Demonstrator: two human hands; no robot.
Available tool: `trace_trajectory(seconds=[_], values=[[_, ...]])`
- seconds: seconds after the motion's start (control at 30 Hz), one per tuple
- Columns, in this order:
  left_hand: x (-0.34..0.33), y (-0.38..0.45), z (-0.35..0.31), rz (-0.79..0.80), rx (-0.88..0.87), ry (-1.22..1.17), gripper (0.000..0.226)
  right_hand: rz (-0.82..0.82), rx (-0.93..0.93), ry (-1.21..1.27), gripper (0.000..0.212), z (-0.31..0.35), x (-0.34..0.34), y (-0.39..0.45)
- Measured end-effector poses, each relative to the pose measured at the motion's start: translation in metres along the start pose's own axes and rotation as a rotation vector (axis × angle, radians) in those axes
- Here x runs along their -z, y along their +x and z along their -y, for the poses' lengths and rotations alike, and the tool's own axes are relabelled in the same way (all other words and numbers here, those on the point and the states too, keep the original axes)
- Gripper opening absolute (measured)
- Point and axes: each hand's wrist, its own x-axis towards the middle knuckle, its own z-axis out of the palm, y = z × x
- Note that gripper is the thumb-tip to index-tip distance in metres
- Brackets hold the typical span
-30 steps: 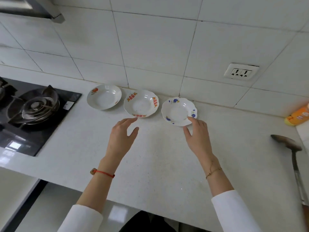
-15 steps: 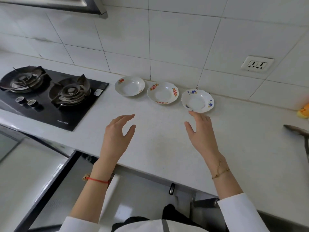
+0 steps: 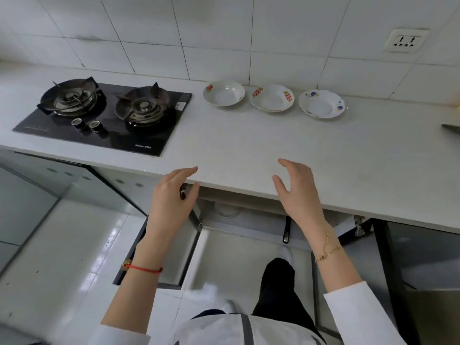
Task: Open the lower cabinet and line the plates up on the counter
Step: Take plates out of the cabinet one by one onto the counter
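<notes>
Three plates (image 3: pixel 272 98) stand in a row on the counter (image 3: pixel 249 145). Left hand (image 3: pixel 171 197) and right hand (image 3: pixel 297 192): fingers spread, holding nothing. Hob (image 3: pixel 104 115) lettering unreadable.

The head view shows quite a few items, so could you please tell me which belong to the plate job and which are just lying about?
Part of the job:
- three plates in a row by the wall
- counter
- open lower cabinet door
- left hand and right hand, both empty

Just lying about:
- gas hob
- wall socket
</notes>
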Motion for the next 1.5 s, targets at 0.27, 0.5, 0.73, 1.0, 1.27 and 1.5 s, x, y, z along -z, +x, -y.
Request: trace_trajectory(seconds=[0.27, 0.5, 0.73, 1.0, 1.27, 1.5], values=[[0.031, -0.052, 0.024, -0.019, 0.046, -0.033, 0.033, 0.059, 0.007, -0.001, 0.04, 0.031, -0.017, -0.053], [0.026, -0.071, 0.032, -0.039, 0.107, 0.011, 0.034, 0.107, 0.031, -0.002, 0.039, 0.028, -0.027, -0.06], [0.005, -0.078, 0.033, -0.066, 0.168, 0.018, 0.032, 0.167, 0.046, -0.001, 0.038, 0.008, -0.032, -0.054], [-0.042, -0.078, 0.047, 0.005, 0.296, 0.003, 0.034, 0.286, 0.036, 0.002, 0.035, -0.021, -0.065, -0.047], [-0.131, -0.053, 0.125, 0.037, 0.392, 0.007, 0.028, 0.355, -0.025, 0.05, 0.032, -0.08, -0.161, -0.027], [-0.261, -0.027, 0.234, 0.121, 0.455, -0.01, 0.029, 0.399, -0.094, 0.032, 0.031, -0.173, -0.292, -0.002]])
